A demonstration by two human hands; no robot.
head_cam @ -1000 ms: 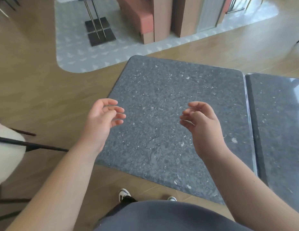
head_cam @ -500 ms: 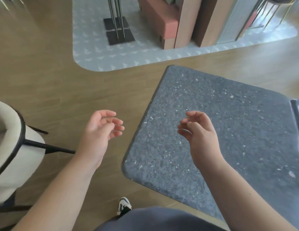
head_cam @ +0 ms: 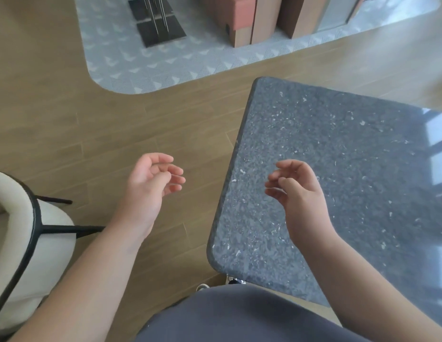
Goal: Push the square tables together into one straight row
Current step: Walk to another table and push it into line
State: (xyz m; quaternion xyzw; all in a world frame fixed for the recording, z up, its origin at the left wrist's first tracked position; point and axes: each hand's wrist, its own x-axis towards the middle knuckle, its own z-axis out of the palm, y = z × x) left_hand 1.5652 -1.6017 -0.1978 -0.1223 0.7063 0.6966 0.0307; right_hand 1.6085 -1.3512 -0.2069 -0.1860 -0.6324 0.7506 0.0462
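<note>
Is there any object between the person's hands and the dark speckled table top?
Nothing visible is in the way. The right hand hovers over the table top, with no object beneath it. The left hand hangs over the wooden floor, beside the table's left edge, with only bare floor between. The cream chair stands further left.

Wood-look plank flooring (head_cam: 96,124) runs across the room. A grey patterned floor section (head_cam: 180,67) with rounded corners lies beyond, carrying a dark square pedestal base (head_cam: 160,30) with thin metal rods, a terracotta upholstered bench (head_cam: 229,13) and wooden panels (head_cam: 266,18). A cream chair (head_cam: 25,245) with a black metal frame stands at left.
</note>
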